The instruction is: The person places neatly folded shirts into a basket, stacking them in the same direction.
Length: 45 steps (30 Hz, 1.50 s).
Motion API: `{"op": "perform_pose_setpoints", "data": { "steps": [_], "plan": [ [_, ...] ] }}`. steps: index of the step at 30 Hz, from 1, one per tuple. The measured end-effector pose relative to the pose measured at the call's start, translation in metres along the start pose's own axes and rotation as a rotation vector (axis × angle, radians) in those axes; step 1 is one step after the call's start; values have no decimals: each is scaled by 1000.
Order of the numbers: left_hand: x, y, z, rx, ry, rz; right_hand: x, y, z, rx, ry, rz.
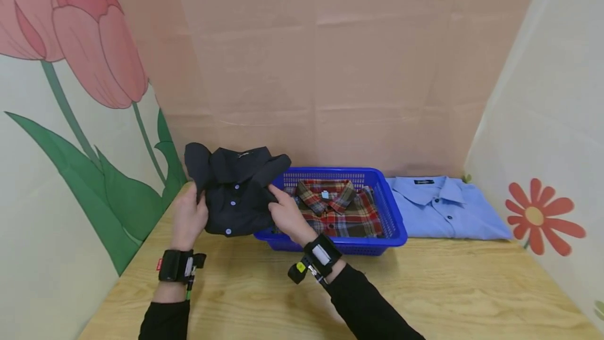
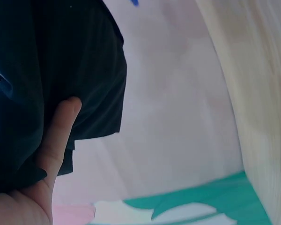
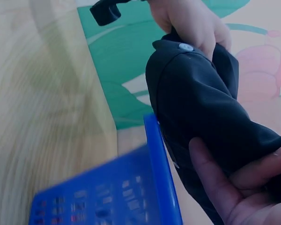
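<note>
A dark folded button-up shirt (image 1: pixel 238 193) hangs in the air above the table, partly in front of the basket's left end. My left hand (image 1: pixel 190 215) grips its left side, with one finger (image 2: pixel 61 131) lying along the cloth in the left wrist view. On the other side my right hand (image 1: pixel 289 214) pinches the shirt's edge. Both wrist views show the dark cloth (image 3: pixel 196 89) held between thumb and fingers. Just right of it stands a blue plastic basket (image 1: pixel 394 214), in which a folded red plaid shirt (image 1: pixel 351 216) lies collar up.
Right of the basket, a folded light blue shirt (image 1: pixel 450 209) lies on the wooden table (image 1: pixel 424 293). A brown paper-like backdrop (image 1: pixel 330 67) rises behind. Flower-printed panels (image 1: pixel 542 119) stand at both sides.
</note>
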<state>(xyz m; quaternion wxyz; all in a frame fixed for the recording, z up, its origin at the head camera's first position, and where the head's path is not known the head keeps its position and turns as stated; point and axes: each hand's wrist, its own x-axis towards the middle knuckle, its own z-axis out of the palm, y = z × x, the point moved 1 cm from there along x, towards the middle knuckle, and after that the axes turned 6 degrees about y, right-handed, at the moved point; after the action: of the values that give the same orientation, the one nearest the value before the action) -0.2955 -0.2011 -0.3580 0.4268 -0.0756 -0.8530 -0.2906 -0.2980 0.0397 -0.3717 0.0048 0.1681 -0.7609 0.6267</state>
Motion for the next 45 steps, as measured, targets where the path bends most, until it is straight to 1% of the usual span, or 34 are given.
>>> {"op": "perform_pose_setpoints", "data": {
  "steps": [3, 8, 14, 18, 24, 29, 36, 39, 45],
  "plan": [
    [-2, 7, 8, -5, 12, 12, -2, 5, -10, -1, 37, 10],
    [-6, 21, 21, -36, -12, 27, -6, 12, -29, 11, 80, 27],
    [-12, 37, 36, -94, -21, 43, -15, 18, -53, -25, 125, 75],
    [-15, 48, 47, -129, -46, 44, -22, 25, -69, -44, 129, 112],
    [-19, 64, 63, -178, -60, 51, -29, 36, -93, -71, 149, 160],
    [-21, 74, 76, -196, -77, 59, -32, 44, -108, -79, 163, 175],
    [-25, 84, 89, -222, -91, 55, -35, 47, -128, -118, 158, 184],
    [-27, 87, 95, -228, -97, 62, -37, 49, -137, -120, 147, 186],
    [-32, 95, 106, -227, -154, 61, -45, 52, -153, -159, 139, 220]
  ]
}}
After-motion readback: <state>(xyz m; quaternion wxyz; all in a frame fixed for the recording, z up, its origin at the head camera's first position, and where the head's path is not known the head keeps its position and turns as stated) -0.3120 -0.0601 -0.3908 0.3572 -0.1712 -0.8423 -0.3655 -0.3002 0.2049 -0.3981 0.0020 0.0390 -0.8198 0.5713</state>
